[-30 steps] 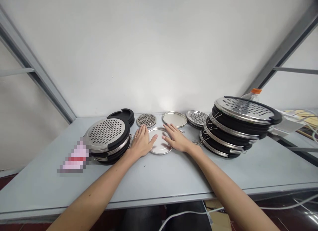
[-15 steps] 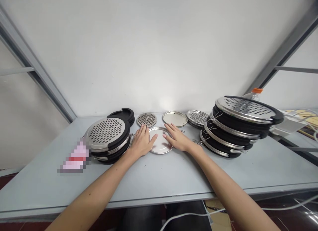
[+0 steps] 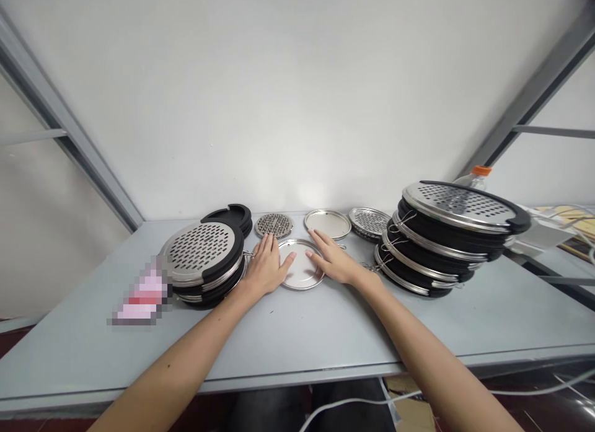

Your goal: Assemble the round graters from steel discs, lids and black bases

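Note:
Between my two hands lies a round, shiny metal lid-like plate [image 3: 301,268] with a raised rim. My left hand [image 3: 268,266] rests flat at its left edge, fingers stretched forward and thumb out over it. My right hand [image 3: 335,258] lies likewise at the right edge, palm down, its thumb over the plate. Neither hand grips anything. Just beyond my left fingertips is a perforated round grater disc [image 3: 274,225]. Another shallow metal plate [image 3: 328,224] sits behind my right hand, beside a short stack of grater discs [image 3: 370,221].
At left stand stacked round graters with black rims [image 3: 199,252], black ring parts [image 3: 232,216] behind them. A tall leaning stack of similar graters [image 3: 458,206] rises at right. Behind it are an orange-capped bottle [image 3: 480,171] and cables. A pixelated pink item [image 3: 142,295] lies left on the table [image 3: 307,339].
Both hands stay in place beside the metal plate. The whole view has shifted very slightly; nothing on the table has visibly moved.

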`<state>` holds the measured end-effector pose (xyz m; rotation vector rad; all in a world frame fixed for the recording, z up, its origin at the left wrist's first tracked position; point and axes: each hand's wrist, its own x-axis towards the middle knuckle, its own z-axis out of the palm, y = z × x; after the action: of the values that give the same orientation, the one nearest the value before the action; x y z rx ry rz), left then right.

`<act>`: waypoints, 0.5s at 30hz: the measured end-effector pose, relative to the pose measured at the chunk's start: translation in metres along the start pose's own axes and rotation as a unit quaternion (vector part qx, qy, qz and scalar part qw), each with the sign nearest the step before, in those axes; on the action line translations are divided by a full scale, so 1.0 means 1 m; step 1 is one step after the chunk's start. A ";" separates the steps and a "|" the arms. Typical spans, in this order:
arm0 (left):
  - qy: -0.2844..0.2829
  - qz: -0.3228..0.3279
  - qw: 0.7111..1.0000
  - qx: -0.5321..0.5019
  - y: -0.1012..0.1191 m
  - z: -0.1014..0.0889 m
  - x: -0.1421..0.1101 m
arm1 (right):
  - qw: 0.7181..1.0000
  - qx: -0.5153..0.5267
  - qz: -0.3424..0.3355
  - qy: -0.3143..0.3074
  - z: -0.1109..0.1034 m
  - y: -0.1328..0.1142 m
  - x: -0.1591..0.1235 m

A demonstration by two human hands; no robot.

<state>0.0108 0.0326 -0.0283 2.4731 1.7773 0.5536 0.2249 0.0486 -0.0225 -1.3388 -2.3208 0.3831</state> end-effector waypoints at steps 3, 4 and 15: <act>0.030 0.001 0.999 -0.011 -0.001 0.002 0.000 | 1.000 -0.002 0.003 0.000 -0.001 0.000 0.000; 0.038 0.002 0.999 -0.017 -0.002 0.003 0.000 | 1.000 -0.004 0.005 -0.003 -0.001 0.000 0.000; 0.118 -0.003 0.988 -0.096 -0.002 0.003 0.002 | 1.000 0.013 0.007 0.018 0.000 0.003 0.001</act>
<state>0.0101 0.0358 -0.0307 2.3529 1.7106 1.0043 0.2265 0.0504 -0.0236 -1.3397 -2.2701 0.3906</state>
